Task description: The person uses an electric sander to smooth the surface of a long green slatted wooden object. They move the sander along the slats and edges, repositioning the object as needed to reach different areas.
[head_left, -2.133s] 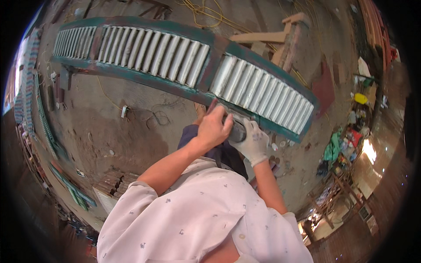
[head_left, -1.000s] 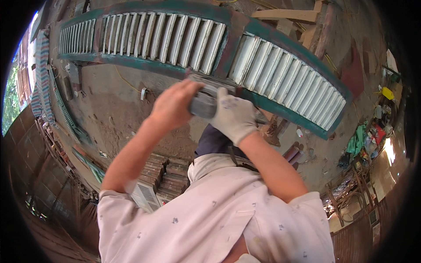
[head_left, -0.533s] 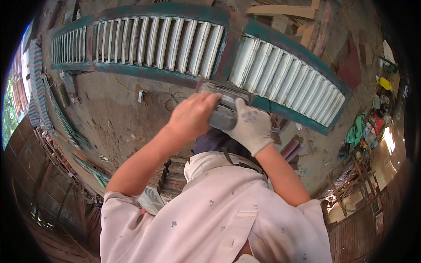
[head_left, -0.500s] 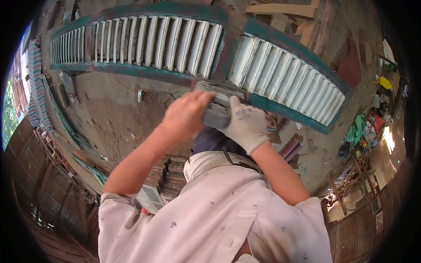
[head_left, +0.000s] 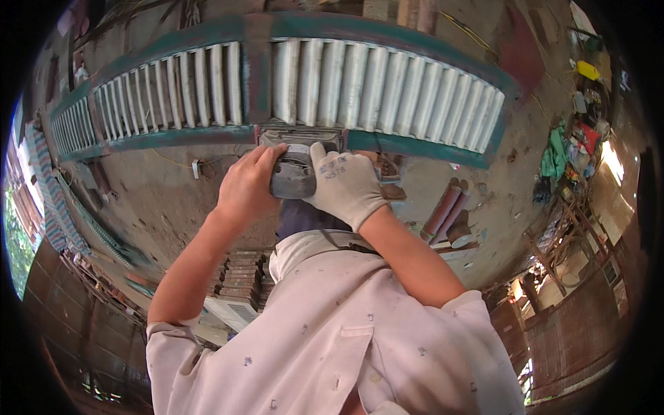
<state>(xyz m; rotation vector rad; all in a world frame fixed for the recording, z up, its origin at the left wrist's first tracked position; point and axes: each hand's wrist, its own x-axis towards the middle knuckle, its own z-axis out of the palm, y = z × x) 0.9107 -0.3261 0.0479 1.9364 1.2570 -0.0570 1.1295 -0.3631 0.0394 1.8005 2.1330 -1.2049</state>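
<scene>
A long louvered shutter [head_left: 260, 76], with worn green and reddish-brown framing around pale slats, lies across the far side in front of me. A dark, dusty power sander [head_left: 293, 181] sits on its near rail, just right of the crosspiece between two slat sections. My bare left hand [head_left: 247, 178] is closed around the sander's left side. My right hand [head_left: 348, 184], in a pale knit glove, closes on it from the right, thumb near the top. The sander's underside and the rail beneath it are hidden.
Two reddish-brown tubes [head_left: 446, 211] lie on the dirt floor to my right. Stacked wooden pieces [head_left: 240, 277] are near my left elbow. Green cloth [head_left: 555, 153] and mixed scraps lie at the far right. A striped sheet [head_left: 52, 190] hangs on the left.
Both hands have slid the sander rightward along the near rail, away from the crosspiece. My view has turned, so the shutter appears further left and more level.
</scene>
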